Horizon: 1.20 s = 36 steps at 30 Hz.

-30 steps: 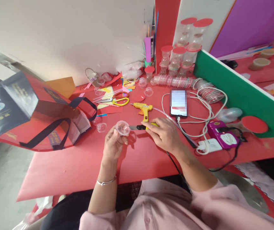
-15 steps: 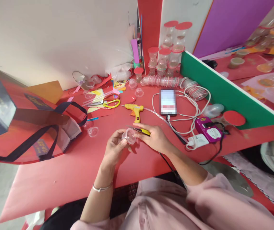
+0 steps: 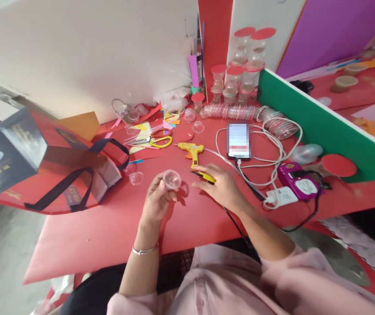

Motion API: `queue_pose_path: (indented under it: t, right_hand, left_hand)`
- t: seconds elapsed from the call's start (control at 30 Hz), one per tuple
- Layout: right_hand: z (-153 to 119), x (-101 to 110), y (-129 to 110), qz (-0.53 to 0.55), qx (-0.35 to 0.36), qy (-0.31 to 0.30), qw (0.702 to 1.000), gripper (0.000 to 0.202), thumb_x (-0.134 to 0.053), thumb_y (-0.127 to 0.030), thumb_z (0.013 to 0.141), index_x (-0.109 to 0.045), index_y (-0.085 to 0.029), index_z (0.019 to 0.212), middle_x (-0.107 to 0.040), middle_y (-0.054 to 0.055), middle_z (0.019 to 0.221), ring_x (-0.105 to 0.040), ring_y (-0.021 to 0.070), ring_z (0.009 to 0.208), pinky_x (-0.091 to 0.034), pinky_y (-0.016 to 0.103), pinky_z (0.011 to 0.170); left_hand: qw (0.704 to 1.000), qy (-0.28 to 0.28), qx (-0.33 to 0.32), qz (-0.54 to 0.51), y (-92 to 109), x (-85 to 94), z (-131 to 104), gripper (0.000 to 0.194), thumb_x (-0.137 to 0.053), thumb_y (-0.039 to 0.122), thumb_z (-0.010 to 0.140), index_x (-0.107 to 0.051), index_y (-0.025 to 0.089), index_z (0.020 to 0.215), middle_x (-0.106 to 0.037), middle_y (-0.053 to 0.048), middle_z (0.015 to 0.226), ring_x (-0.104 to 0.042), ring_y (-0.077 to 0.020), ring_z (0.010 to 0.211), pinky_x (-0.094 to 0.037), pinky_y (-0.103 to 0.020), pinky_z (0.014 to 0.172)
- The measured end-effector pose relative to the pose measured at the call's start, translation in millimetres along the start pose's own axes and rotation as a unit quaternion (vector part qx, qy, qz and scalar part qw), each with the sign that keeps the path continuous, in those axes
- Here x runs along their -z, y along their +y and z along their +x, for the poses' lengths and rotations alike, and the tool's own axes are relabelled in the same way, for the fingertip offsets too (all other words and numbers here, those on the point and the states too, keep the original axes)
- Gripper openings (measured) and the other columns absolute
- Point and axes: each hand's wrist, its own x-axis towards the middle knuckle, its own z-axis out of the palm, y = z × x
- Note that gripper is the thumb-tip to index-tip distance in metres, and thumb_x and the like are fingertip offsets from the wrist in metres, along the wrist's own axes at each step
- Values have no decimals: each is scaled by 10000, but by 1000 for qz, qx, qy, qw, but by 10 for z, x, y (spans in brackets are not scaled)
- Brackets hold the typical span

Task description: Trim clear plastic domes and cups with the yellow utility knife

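Between the thumb and fingers of my left hand (image 3: 157,197) is a small clear plastic cup (image 3: 172,180), its round rim tilted up toward me. My right hand (image 3: 218,186) is closed around a yellow-and-black utility knife (image 3: 207,176), which points left and stays apart from the cup. Just beyond the knife lies a yellow hot glue gun (image 3: 191,151), its nozzle to the left. Yellow-handled scissors (image 3: 156,141) rest on paper scraps farther left. Another clear cup (image 3: 136,178) sits on the red table (image 3: 108,236), left of my left hand.
A red gift bag (image 3: 72,162) stands at the left. Stacked clear cups (image 3: 229,111), a phone (image 3: 239,140) and looped white cable (image 3: 284,153) lie to the right, near a purple power adapter (image 3: 294,177). A green divider (image 3: 308,131) borders that side. Red-topped cup towers (image 3: 249,83) stand behind.
My hands have moved apart. The knife has left the cup and is now to its right, while the cup has been turned with its opening more upward. The whole view has shifted slightly.
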Motion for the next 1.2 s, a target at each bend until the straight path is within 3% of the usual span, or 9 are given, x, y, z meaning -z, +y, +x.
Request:
queue_pose_path:
  t: [0.07,0.2,0.47,0.73,1.0,1.2]
  right_hand:
    - [-8,15,-32,-64,17,-14,998,460,-597,-541,967,-650,-267,1333,-742,67,1146,-706,229,1027,-525,319,839]
    - [-12,15,-68,-171,57,-11,984,439,-411,-482,1061,-621,-241,1363,-752,79,1142,-693,226,1037,-477,330,857]
    - [11,-25,-17,-260,127,31,957,363,-524,-487,1021,-728,-251,1207,-715,53,861,-606,198,806,-365,344,732]
    - [5,-20,11,-259,142,48,954,349,-540,-468,1016,-727,-264,1229,-690,50,881,-565,195,824,-350,346,757]
    - [14,11,14,-264,155,59,950,338,-542,-461,1016,-723,-275,1232,-695,52,897,-559,195,822,-339,348,756]
    - [21,40,-25,-228,154,41,960,334,-533,-458,1022,-753,-259,1176,-689,37,838,-565,179,785,-358,337,742]
  left_hand:
    - [1000,-1,2,-12,31,5,-5,412,-784,378,842,-681,165,1179,-719,-72,1002,-691,-130,746,-576,-175,508]
    - [1000,-9,3,-14,74,4,-18,476,-794,341,828,-654,175,1252,-709,-92,1106,-694,-126,792,-563,-150,508]
    - [999,-11,-29,-17,95,4,-33,402,-763,320,853,-697,136,1204,-718,-92,1029,-671,-118,725,-543,-159,472]
    - [1000,-15,2,-27,127,5,-58,459,-827,389,780,-726,114,1133,-730,-83,864,-662,-124,628,-546,-172,447]
    - [999,-21,15,-28,144,30,-75,433,-827,377,777,-744,110,1107,-744,-89,861,-664,-128,600,-583,-205,478]
    - [999,-4,-37,4,150,13,-62,421,-782,337,831,-713,147,1200,-747,-107,1042,-700,-137,679,-609,-219,525]
